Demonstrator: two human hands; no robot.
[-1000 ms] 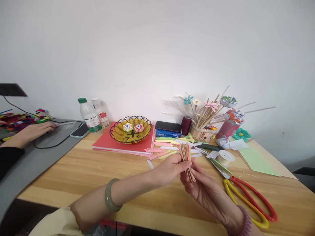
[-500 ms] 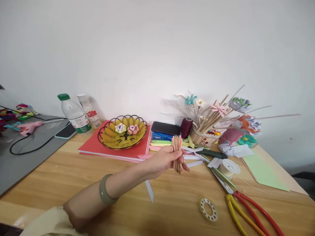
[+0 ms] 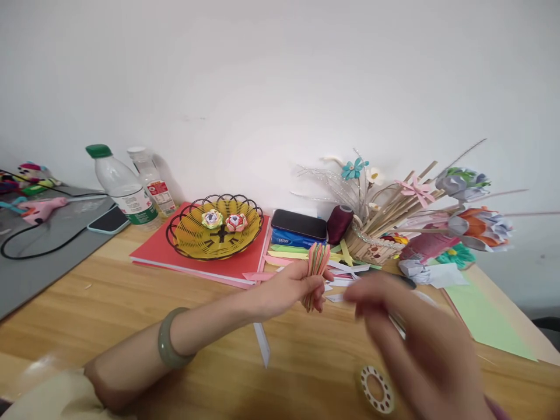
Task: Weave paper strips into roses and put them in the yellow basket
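Observation:
My left hand (image 3: 301,287) is closed around a bundle of folded paper strips (image 3: 318,261), striped in pink, green and pale tones, held upright above the table. The top fans out slightly over the fingers. A greenish bangle circles this wrist. My right hand (image 3: 415,332), close to the camera at the lower right, is smeared by motion, so its grip is unclear. It is apart from the bundle and partly covers the table behind it. Loose white paper strips (image 3: 350,268) lie just beyond the bundle. A roll of tape (image 3: 377,389) rests on the table beside my right hand.
A yellow woven basket (image 3: 192,242) with two paper flowers stands on red paper (image 3: 151,248). Behind are bottles (image 3: 131,201), a phone (image 3: 298,223) on a blue pack, a purple thread spool (image 3: 340,224) and a flower arrangement (image 3: 376,233). Green paper (image 3: 485,318) lies at the right.
My right hand has come into view from the lower right, covering the scissors and the white spool. My left hand still grips the folded strips, now tilted slightly. The camera view has shifted.

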